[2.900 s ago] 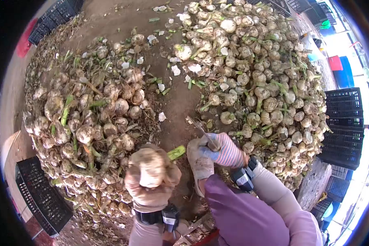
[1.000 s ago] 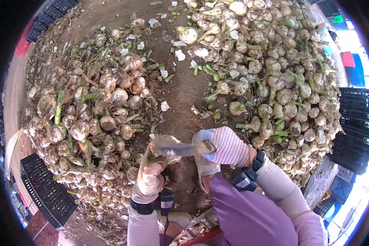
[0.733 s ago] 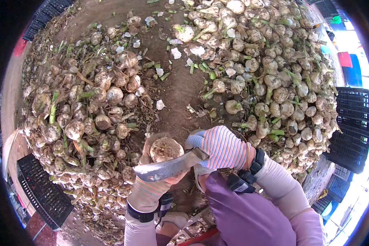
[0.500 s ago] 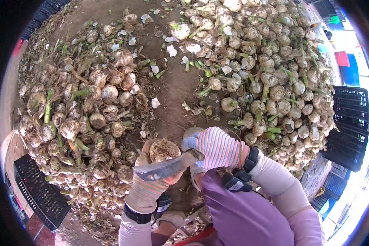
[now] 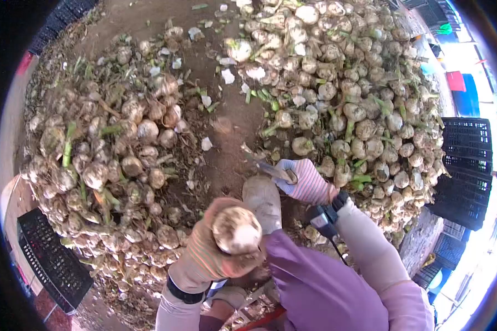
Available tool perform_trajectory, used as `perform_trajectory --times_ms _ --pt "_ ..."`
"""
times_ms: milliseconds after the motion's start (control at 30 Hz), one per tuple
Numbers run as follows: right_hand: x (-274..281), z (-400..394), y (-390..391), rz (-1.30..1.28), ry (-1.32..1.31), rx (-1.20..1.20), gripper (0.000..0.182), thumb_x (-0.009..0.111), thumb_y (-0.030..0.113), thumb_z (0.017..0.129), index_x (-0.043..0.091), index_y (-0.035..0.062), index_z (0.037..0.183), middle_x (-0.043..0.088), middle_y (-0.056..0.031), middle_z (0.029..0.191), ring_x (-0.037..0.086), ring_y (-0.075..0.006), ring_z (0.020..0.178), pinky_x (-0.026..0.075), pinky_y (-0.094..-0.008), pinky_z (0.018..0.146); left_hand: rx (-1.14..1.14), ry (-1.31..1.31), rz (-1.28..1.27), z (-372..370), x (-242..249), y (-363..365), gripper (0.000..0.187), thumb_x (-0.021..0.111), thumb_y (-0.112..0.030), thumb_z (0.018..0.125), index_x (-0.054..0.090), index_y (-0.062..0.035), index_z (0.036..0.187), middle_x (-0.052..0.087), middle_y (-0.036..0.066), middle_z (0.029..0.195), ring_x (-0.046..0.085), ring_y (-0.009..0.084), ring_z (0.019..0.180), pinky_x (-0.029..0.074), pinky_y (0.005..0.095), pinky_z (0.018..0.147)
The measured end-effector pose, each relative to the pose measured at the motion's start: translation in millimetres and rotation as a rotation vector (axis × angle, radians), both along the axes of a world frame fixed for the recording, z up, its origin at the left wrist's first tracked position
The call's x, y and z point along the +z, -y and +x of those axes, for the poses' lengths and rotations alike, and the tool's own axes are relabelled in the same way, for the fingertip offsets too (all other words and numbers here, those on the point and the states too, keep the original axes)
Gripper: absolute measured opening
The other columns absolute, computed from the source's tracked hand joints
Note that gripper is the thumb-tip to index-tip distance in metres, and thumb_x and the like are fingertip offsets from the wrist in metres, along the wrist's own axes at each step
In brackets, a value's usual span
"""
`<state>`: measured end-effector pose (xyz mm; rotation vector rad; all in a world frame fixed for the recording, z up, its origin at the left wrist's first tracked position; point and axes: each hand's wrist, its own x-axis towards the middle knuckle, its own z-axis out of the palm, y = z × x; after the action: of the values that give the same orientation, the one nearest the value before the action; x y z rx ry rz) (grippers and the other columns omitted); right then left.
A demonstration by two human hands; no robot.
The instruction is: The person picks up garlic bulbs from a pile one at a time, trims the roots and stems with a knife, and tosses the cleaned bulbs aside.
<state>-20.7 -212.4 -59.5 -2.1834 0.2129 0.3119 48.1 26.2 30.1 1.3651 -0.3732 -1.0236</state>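
My gloved left hand [image 5: 212, 259] now cups a trimmed garlic bulb [image 5: 236, 230], lifted close. My right hand [image 5: 306, 182], fingers wrapped around the knife [image 5: 274, 171], has swung away beyond it, so the cut looks finished.

The knife [image 5: 275, 170] shows only part of its blade; its handle is buried in the grip of the right hand [image 5: 306, 182]. The left hand [image 5: 215, 256] covers the underside of the garlic bulb [image 5: 237, 230]. The black crate [image 5: 52, 265] is cut off by the dark lens edge, and the blue and red objects [image 5: 463, 91] at far right are perhaps containers.
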Motion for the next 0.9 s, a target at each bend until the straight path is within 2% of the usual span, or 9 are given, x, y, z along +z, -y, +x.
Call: perform_trajectory --times_ms 100,167,200,267,433,533,633,700,900 --pt "-1.3 0.2 -13.9 0.131 0.078 -0.064 0.023 0.063 0.026 0.074 0.058 0.0066 0.085 0.054 -0.0158 0.064 0.054 -0.0359 0.061 0.045 -0.0366 0.057 0.329 -0.372 -0.110 -2.5 -15.8 -6.8 0.074 0.079 -0.003 0.054 0.039 -0.0066 0.116 0.055 0.002 0.098 0.055 0.0135 0.089 0.048 0.0279 0.079" --pt "11.0 0.2 -22.6 0.144 0.025 0.007 0.023 0.063 0.026 0.075 0.058 0.0062 0.084 0.053 -0.0149 0.060 0.053 -0.0359 0.059 0.044 -0.0375 0.055 -0.285 1.100 0.342 9.5 -25.7 -12.3 0.070 0.077 -0.004 0.058 0.039 -0.0062 0.117 0.055 0.005 0.099 0.056 0.0154 0.090 0.049 0.0313 0.081" --pt "13.3 -1.6 -26.4 0.138 0.010 0.034 0.022 0.063 0.026 0.073 0.059 0.0075 0.084 0.052 -0.0141 0.058 0.054 -0.0356 0.058 0.043 -0.0385 0.052 -0.289 1.099 0.341 6.0 -23.9 -8.5 0.070 0.077 -0.004 0.058 0.039 -0.0062 0.117 0.055 0.005 0.099 0.056 0.0154 0.090 0.049 0.0313 0.081" --pt "22.7 5.7 -29.9 0.029 0.034 0.179 0.022 0.062 0.026 0.072 0.058 0.0084 0.084 0.052 -0.0138 0.058 0.055 -0.0351 0.058 0.043 -0.0390 0.051 0.258 0.012 0.177 0.3 -8.7 10.5 0.038 0.066 -0.020 0.076 0.050 -0.0102 0.109 0.061 0.008 0.091 0.059 0.0209 0.091 0.048 0.0372 0.084" --pt "43.1 24.0 -34.8 -0.078 0.083 0.428 0.022 0.058 0.026 0.069 0.056 0.0110 0.086 0.053 -0.0132 0.062 0.057 -0.0346 0.059 0.043 -0.0417 0.050 0.002 0.231 0.240 -6.5 -59.1 -1.4 0.033 0.054 -0.036 0.084 0.053 -0.0109 0.104 0.063 0.006 0.091 0.061 0.0219 0.085 0.050 0.0371 0.081" --pt "48.4 25.6 -36.3 -0.082 0.079 0.456 0.026 0.059 0.026 0.067 0.056 0.0115 0.088 0.055 -0.0130 0.064 0.057 -0.0353 0.060 0.043 -0.0425 0.050 0.461 -1.135 -0.356 0.2 -44.2 -2.8 0.026 0.044 -0.021 0.092 0.041 -0.0070 0.114 0.058 0.016 0.100 0.060 0.0283 0.093 0.054 0.0347 0.075" --pt "36.6 22.3 -36.1 -0.098 0.094 0.449 0.028 0.059 0.027 0.066 0.055 0.0114 0.088 0.055 -0.0134 0.065 0.058 -0.0354 0.061 0.044 -0.0425 0.051 0.397 -0.895 -0.287 -4.5 -32.6 4.7 0.030 0.057 -0.021 0.086 0.044 -0.0048 0.108 0.060 0.012 0.092 0.062 0.0254 0.084 0.053 0.0333 0.076" --pt "16.4 17.9 -28.9 0.015 0.079 0.412 0.027 0.059 0.027 0.066 0.055 0.0108 0.087 0.056 -0.0135 0.066 0.058 -0.0352 0.061 0.045 -0.0424 0.052 0.063 0.248 0.174 -9.4 -29.2 7.8 0.042 0.072 -0.021 0.073 0.047 -0.0049 0.103 0.061 0.007 0.089 0.063 0.0199 0.079 0.052 0.0296 0.074" --pt "-15.0 2.2 10.5 -0.327 -0.247 0.141 0.025 0.064 0.022 0.070 0.060 0.0074 0.089 0.060 -0.0150 0.069 0.059 -0.0340 0.063 0.048 -0.0389 0.057 0.195 -0.021 0.039 -21.3 -6.1 -1.3 0.055 0.072 -0.038 0.067 0.051 -0.0029 0.104 0.059 0.002 0.087 0.059 0.0127 0.083 0.049 0.0244 0.074"
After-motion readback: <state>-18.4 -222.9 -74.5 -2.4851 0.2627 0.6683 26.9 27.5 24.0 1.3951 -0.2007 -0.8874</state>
